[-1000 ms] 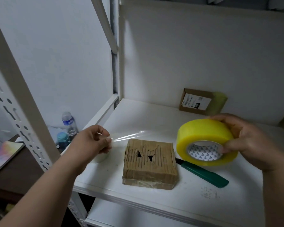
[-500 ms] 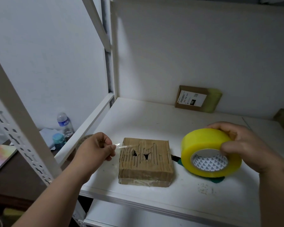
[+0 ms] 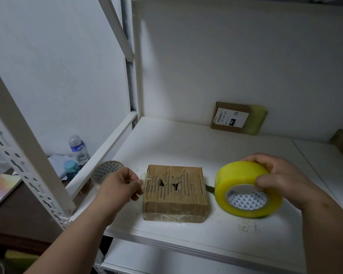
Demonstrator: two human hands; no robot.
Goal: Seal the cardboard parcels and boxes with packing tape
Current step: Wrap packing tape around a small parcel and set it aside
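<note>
Fingers (image 3: 265, 181) grip yellow tape roll (image 3: 246, 186) over white shelf (image 3: 186, 147), white-walled room.

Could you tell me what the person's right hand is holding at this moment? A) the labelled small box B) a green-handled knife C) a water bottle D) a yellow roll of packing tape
D: the right hand grips the yellow tape roll beside the cardboard parcel.

Two bare forearms, left hand (image 3: 120, 184) and right hand (image 3: 279, 179) ungloved, no sleeves, rings or watch
</note>
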